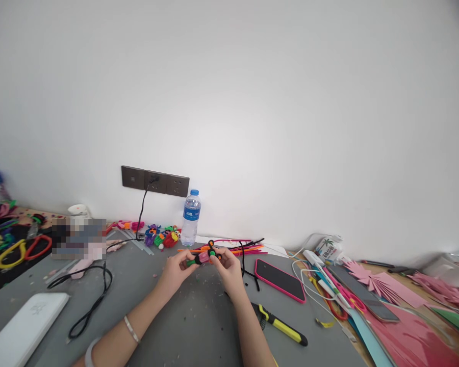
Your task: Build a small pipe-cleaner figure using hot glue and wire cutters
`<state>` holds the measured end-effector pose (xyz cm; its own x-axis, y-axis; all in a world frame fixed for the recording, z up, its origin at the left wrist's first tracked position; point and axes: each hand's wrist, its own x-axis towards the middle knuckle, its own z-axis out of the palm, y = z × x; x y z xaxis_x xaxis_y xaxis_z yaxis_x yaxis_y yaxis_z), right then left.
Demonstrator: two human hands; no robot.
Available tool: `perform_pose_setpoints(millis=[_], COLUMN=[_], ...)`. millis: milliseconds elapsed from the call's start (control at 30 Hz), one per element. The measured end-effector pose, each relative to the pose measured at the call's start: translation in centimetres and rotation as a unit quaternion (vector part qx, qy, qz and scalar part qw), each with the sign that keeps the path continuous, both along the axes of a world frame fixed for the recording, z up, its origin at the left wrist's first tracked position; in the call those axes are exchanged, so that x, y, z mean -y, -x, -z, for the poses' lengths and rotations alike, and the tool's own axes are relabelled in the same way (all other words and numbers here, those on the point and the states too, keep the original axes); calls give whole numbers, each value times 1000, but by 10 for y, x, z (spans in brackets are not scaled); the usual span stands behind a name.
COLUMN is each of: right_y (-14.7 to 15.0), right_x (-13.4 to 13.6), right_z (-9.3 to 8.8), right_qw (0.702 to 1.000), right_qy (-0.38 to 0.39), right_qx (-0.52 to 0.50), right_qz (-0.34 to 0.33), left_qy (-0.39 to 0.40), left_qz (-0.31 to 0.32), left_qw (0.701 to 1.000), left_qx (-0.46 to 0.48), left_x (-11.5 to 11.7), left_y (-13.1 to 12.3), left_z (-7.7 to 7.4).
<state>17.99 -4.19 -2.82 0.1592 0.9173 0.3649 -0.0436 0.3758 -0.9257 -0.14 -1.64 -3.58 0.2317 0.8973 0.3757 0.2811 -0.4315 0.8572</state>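
Pipe-cleaner toy [203, 257], seemingly mostly shaped, is pinched by left hand [177, 268] and right hand [228, 268]; loose strips [248, 250] lie unused behind.

Plain white wall [252, 117], brightest near the middle, with dark socket panel [162, 184] above grey tabletop [187, 326].

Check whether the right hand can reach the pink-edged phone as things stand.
Likely yes: the phone lies near the right hand, only thin black strips between, though that hand holds the craft piece.
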Motion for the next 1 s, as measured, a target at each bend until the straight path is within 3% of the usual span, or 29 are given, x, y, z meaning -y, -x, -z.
perform_pose_setpoints(millis=[1000], right_y=[0], right_x=[-2], right_z=[4], right_qw=[1000], right_qy=[8], right_qx=[-14], right_qz=[-15], left_qy=[26], left_qz=[12], left_qw=[1000], left_qx=[-8], left_x=[-1], left_y=[0], left_z=[4])
